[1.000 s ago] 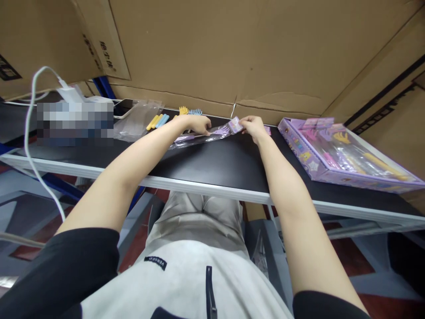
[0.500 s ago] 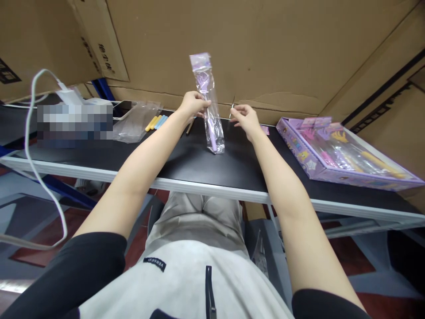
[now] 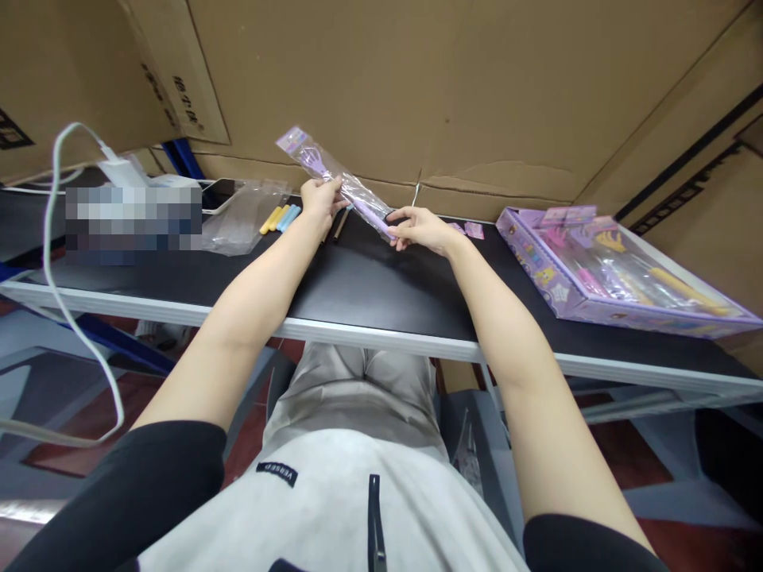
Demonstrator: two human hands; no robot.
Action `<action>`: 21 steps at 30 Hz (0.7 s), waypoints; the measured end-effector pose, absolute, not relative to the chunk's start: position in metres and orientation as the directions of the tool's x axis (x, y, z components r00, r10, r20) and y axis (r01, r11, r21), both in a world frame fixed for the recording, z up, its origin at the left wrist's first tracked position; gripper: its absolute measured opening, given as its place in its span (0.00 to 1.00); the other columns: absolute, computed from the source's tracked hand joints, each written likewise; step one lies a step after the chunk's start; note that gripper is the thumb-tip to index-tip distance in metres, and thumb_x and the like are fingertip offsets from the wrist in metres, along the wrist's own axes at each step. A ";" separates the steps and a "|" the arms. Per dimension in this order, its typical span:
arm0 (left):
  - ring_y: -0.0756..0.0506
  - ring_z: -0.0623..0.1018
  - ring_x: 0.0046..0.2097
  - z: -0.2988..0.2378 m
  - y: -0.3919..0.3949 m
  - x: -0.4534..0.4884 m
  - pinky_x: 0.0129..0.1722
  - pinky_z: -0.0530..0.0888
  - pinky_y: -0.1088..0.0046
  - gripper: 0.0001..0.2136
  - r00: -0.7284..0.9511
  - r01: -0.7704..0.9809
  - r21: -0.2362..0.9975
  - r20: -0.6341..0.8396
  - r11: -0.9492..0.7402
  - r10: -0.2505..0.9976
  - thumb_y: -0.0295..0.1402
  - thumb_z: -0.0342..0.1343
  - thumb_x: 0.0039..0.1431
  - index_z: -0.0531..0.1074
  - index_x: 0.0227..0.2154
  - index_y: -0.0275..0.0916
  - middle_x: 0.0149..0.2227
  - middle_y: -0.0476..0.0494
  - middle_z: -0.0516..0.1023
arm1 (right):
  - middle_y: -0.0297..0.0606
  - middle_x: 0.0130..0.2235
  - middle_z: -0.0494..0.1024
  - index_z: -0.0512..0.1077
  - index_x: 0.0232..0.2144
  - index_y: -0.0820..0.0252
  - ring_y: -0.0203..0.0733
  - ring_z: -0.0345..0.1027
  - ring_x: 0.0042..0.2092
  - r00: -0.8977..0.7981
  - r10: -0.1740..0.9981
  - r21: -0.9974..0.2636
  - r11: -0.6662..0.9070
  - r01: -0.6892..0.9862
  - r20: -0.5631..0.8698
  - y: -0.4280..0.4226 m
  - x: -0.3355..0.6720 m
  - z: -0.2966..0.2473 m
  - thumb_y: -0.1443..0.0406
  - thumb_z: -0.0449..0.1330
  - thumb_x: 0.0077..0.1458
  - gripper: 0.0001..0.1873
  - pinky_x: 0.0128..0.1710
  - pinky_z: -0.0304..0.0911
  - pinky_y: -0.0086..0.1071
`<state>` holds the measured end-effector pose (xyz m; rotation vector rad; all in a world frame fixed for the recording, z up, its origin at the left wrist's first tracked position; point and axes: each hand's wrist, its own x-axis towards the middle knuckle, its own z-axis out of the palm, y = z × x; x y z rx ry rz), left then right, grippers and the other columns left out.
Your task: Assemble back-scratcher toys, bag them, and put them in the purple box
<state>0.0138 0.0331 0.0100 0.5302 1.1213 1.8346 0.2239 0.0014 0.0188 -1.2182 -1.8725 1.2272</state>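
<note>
Near the far edge of the black tabletop (image 3: 369,278), a bagged lilac back scratcher (image 3: 366,210) is slanting in the air. The left hand (image 3: 320,197) is pinching its middle, fingers closed; the right hand (image 3: 426,229) is holding its handle end between nearly closed fingertips, perhaps gripping only film. A display box (image 3: 536,266) is lying toward the right edge.

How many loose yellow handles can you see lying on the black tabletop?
2: one yellow handle beside the clear plastic bag, the other just right of it, by the blue handles. More may be hidden behind the left hand.
</note>
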 end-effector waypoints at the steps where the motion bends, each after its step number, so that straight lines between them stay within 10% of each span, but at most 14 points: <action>1: 0.42 0.85 0.45 0.009 0.033 0.014 0.46 0.85 0.68 0.15 -0.503 -0.479 0.856 -0.088 -0.193 0.860 0.24 0.71 0.55 0.68 0.36 0.43 0.35 0.46 0.80 | 0.31 0.24 0.79 0.70 0.43 0.61 0.32 0.72 0.24 -0.403 0.915 -0.916 0.164 0.366 0.003 0.002 0.224 0.018 0.69 0.76 0.56 0.19 0.26 0.67 0.23; 12: 0.47 0.84 0.40 -0.004 0.037 0.027 0.47 0.83 0.71 0.18 -0.470 -0.530 0.832 -0.128 -0.163 0.873 0.18 0.67 0.55 0.69 0.41 0.44 0.37 0.49 0.78 | 0.27 0.26 0.74 0.69 0.43 0.58 0.29 0.65 0.23 -0.236 0.964 -0.900 0.206 0.384 0.120 0.019 0.228 0.011 0.68 0.66 0.67 0.08 0.24 0.62 0.21; 21: 0.39 0.87 0.46 -0.003 0.035 0.007 0.51 0.83 0.65 0.20 -0.368 -0.584 0.811 -0.233 -0.029 0.900 0.50 0.61 0.69 0.73 0.54 0.43 0.41 0.38 0.81 | 0.29 0.27 0.73 0.68 0.41 0.57 0.30 0.62 0.24 -0.123 0.982 -0.880 0.185 0.437 0.145 0.024 0.233 0.009 0.72 0.61 0.69 0.06 0.24 0.60 0.22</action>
